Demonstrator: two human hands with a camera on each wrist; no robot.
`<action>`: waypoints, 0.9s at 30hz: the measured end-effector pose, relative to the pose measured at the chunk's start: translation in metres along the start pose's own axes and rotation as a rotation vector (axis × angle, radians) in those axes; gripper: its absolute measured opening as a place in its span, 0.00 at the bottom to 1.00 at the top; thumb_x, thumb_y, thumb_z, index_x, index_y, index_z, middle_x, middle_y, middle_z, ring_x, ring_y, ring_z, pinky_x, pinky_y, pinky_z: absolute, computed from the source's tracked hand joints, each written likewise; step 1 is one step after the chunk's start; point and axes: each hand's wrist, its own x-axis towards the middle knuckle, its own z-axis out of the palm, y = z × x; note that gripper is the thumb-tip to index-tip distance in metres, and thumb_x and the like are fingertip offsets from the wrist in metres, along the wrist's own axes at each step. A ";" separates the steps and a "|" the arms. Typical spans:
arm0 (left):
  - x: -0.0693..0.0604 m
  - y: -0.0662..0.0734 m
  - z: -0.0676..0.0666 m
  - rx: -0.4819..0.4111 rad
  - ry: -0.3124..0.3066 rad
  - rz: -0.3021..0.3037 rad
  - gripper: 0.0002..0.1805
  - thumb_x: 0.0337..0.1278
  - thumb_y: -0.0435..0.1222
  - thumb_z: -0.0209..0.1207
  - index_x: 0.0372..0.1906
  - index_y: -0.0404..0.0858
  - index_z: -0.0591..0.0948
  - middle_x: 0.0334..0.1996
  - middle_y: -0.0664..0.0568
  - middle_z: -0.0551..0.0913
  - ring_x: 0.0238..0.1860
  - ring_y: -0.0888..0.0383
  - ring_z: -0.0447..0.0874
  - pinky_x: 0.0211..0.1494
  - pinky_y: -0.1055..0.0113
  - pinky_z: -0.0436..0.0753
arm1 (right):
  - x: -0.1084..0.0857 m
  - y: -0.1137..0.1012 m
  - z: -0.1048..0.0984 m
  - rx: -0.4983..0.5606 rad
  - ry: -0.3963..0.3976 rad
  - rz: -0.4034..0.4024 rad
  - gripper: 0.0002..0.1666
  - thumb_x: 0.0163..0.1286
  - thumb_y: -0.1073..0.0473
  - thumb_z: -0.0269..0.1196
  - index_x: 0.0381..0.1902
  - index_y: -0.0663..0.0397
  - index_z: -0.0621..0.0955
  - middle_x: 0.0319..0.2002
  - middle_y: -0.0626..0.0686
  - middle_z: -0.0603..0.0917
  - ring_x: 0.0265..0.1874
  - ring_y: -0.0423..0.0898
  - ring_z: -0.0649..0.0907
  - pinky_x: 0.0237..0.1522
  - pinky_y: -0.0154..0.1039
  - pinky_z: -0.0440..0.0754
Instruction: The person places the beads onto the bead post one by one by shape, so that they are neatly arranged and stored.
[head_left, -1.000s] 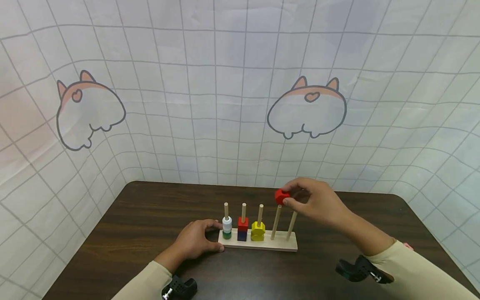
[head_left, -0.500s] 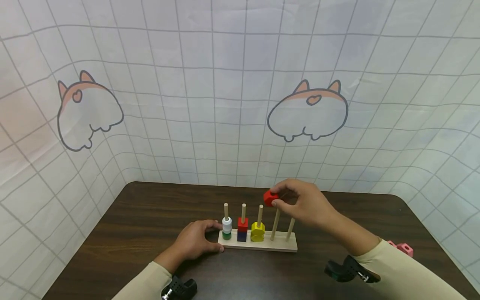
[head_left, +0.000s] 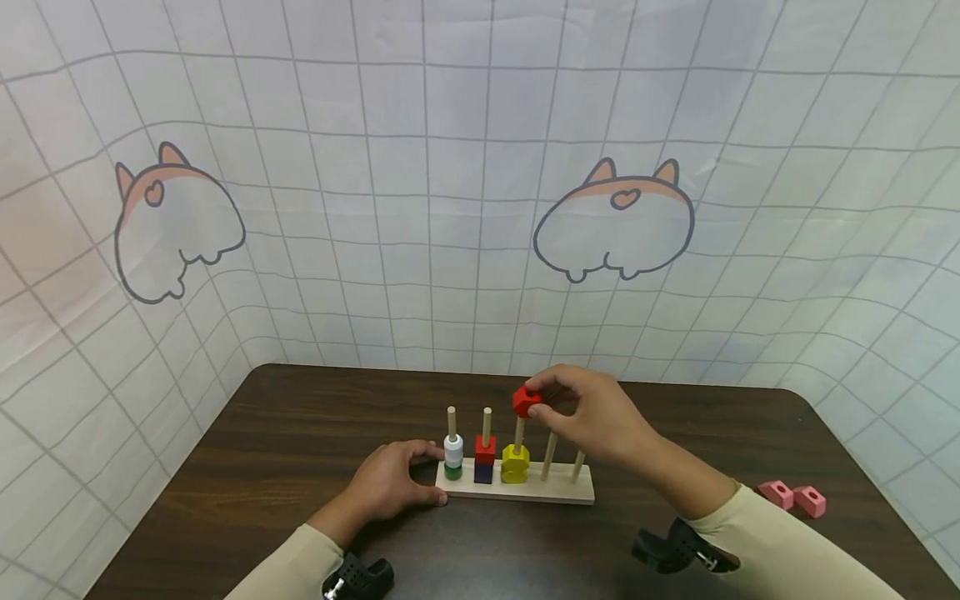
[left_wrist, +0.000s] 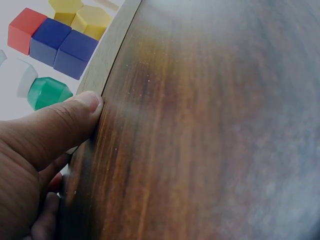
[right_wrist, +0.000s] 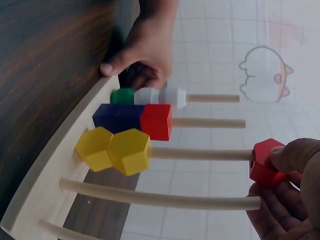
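Note:
A wooden peg board [head_left: 551, 490] with several upright pegs stands on the table. My left hand [head_left: 393, 479] grips its left end, thumb along the front edge in the left wrist view. Between thumb and fingers, my right hand [head_left: 600, 417] pinches a red hexagonal bead [head_left: 527, 402] at the tip of the third peg [right_wrist: 200, 154]. Two yellow hexagonal beads [right_wrist: 129, 151] sit low on that peg. The second peg bears a red cube [right_wrist: 156, 122] above blue cubes [left_wrist: 75, 54]. On the leftmost peg, white beads [head_left: 453, 450] rest over a green one [left_wrist: 49, 93]. The two right pegs carry no beads.
Two pink blocks [head_left: 810, 501] with holes lie on the dark wooden table [head_left: 315, 408], to the right beside my right sleeve. Behind the table hangs a white gridded curtain [head_left: 390, 208] with cartoon animal prints.
My right hand has moved left with the red hexagonal bead, from above the fourth peg to the third peg's tip. The pink blocks have come into full view. My left hand stays put.

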 end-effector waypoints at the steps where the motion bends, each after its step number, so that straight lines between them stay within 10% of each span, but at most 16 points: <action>1: 0.000 0.000 0.000 0.003 0.000 0.005 0.29 0.39 0.53 0.81 0.52 0.55 0.86 0.58 0.54 0.84 0.61 0.47 0.80 0.61 0.42 0.76 | 0.000 -0.001 0.001 0.005 0.003 0.003 0.16 0.66 0.62 0.73 0.51 0.51 0.85 0.43 0.42 0.87 0.40 0.38 0.86 0.45 0.45 0.86; 27: -0.004 -0.002 -0.001 0.009 -0.021 0.004 0.29 0.40 0.52 0.81 0.53 0.56 0.86 0.60 0.53 0.83 0.62 0.46 0.79 0.62 0.41 0.75 | -0.022 -0.008 0.041 -0.077 0.079 0.119 0.17 0.66 0.64 0.73 0.52 0.53 0.84 0.40 0.42 0.85 0.37 0.38 0.81 0.41 0.41 0.81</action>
